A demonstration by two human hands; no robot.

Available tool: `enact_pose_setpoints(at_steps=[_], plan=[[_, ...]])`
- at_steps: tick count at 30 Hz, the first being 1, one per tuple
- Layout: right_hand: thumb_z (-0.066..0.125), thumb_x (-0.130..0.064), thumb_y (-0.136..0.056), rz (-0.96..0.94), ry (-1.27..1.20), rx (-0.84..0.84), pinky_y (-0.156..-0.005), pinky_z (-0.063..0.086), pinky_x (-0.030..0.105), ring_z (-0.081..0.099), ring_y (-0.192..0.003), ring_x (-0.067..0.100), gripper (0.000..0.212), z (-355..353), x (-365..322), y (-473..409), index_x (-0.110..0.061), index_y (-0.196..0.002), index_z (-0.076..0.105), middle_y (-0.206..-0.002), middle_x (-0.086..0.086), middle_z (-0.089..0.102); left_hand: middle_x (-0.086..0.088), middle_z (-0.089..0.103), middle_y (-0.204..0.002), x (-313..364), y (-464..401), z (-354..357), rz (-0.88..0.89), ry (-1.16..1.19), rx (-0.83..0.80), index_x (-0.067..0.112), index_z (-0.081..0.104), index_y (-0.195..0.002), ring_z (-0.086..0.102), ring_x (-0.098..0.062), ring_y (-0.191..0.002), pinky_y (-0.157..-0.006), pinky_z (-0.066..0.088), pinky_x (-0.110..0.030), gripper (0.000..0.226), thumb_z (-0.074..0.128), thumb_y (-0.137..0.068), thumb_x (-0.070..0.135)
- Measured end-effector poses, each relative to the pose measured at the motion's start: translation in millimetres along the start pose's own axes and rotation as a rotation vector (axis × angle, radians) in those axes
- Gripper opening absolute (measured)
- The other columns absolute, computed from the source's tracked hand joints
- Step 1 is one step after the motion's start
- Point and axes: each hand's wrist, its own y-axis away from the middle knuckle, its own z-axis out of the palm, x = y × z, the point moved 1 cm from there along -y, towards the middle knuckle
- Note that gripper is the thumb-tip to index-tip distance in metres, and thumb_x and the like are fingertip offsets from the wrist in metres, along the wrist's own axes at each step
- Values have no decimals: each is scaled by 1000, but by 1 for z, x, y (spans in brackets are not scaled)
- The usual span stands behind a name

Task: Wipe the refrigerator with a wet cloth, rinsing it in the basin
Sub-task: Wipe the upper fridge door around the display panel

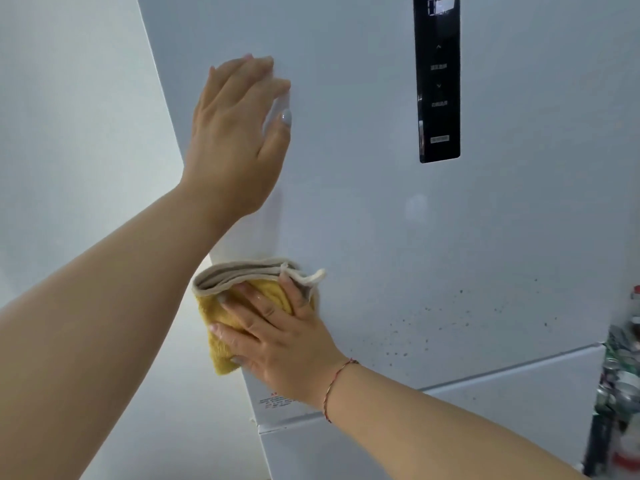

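Your left hand (239,133) lies flat on the white refrigerator (363,209) door near its left edge, fingers straight, holding nothing. Your right hand (277,337), grip spread, presses the folded yellow cloth (221,327) against the door lower down, at that same edge. Dark specks (450,320) dot the door right of the cloth. A black control panel (438,81) sits above.

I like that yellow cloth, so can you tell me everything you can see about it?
The cloth looks like fuzzy yellow towelling with a beige backing and pale edging. It is folded into several layers, the beige folds showing on top. The right hand presses it flat against the white refrigerator door, near the door's left edge, fingers spread over it. Wetness cannot be told.
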Motion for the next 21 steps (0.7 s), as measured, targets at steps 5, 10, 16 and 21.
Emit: enact_pose_setpoints(at_steps=[5,10,16,21], plan=[[49,-35,-98,-139,35,-21,-117,11,54,23,-145,20,40,-9,34,33,-34,-138,49,-152,-1,36,-15,50,-139,13,0,15,43,5,39,4,59,-125,37,-32,-136,-115,22,-50,39,41,-96,23],[52,-47,-94,-81,136,-4,-114,21,53,30,-142,19,44,-34,95,77,-39,-136,49,-149,-4,40,-15,50,-140,37,-5,37,68,41,48,3,58,-127,37,-32,-137,-117,19,-45,40,41,-95,23],[48,-56,-91,184,262,26,-108,25,61,33,-139,27,50,-64,183,138,-38,-138,44,-148,2,35,-15,52,-138,67,-13,63,86,46,98,4,60,-123,39,-32,-134,-116,17,-53,36,43,-95,21],[28,-54,-98,540,342,-8,-111,21,60,23,-141,34,56,-87,246,201,-35,-149,19,-151,10,24,-14,52,-138,86,-19,81,92,56,128,5,61,-122,39,-31,-135,-118,9,-50,35,44,-97,22]])
